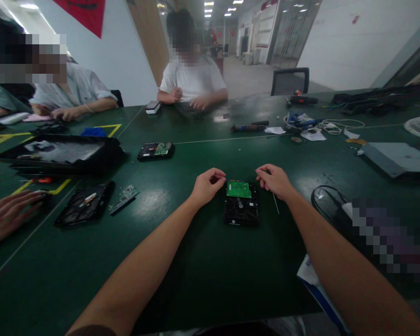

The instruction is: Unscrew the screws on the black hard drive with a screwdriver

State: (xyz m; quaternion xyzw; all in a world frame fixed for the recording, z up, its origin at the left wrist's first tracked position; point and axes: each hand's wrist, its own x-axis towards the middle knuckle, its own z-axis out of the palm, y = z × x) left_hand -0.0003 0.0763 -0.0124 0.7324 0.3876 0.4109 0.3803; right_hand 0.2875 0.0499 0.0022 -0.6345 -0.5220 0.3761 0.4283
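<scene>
We saw a loose board at left. We couldn't tell if our left grip held anything. Between our hands lay the black drive, its green board still on. Our right grip held a thin stick.

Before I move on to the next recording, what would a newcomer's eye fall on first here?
Probably the bright green circuit board on the black hard drive, lying on the dark green table between the left hand and the right hand. Next, perhaps, the thin metal rod slanting down from the right hand. Farther off, a red banner stands out against the pale wall at upper left.
</scene>
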